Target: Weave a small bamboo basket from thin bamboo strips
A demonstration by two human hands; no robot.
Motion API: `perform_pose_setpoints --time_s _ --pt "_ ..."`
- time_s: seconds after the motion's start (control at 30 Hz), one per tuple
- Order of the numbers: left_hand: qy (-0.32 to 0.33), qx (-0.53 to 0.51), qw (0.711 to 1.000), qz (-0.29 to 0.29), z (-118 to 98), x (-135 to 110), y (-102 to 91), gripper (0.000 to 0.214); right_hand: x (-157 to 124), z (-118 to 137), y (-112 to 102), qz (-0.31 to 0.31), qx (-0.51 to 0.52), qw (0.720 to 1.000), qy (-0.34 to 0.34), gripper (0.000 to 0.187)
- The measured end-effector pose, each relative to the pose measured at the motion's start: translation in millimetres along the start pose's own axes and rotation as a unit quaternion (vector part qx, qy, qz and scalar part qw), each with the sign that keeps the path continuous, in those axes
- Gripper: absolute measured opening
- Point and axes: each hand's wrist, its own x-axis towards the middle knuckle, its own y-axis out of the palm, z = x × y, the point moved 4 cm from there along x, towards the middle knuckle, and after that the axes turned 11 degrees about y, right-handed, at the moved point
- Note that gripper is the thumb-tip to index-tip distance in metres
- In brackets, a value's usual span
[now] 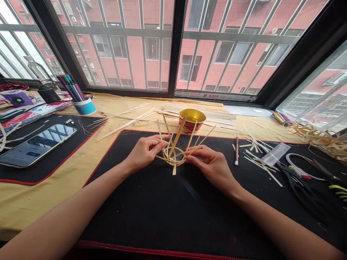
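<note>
A small woven bamboo frame [171,161], with a round ring near its base and several strips sticking up and outward, sits over the black mat [151,209]. My left hand [148,150] pinches its left side, thumb and fingers closed on the strips. On the opposite side my right hand [207,160] grips the ring's edge between thumb and fingertips. One short strip end points toward me at the front. Just beyond the frame stands a red paper bowl [192,121] with a gold inside, partly hidden by the upright strips.
Loose bamboo strips [130,122] lie behind the mat. At right are a pen [236,151], strip offcuts [261,164], black-handled scissors [300,189] and a coil of strips [320,133]. A phone [38,144] and a cup of pens [84,105] are at left.
</note>
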Motion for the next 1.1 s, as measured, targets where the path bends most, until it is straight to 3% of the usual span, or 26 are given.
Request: perform_pose_setpoints --time_s 0.5,0.83,1.1 --pt "-0.003 -0.067 0.997 0.048 3.1 1.7 -8.0 0.027 -13.3 15.8 -1.4 -0.060 -0.128 0.986 -0.083 0.010" --pt "0.045 -0.004 0.999 0.008 0.4 -3.4 -3.8 0.022 -13.5 17.2 -0.9 -0.067 -0.131 0.984 -0.097 0.009" --pt "0.062 0.029 0.997 -0.043 0.0 -13.8 2.5 0.022 -15.0 21.6 3.6 -0.081 -0.182 0.965 -0.168 0.011"
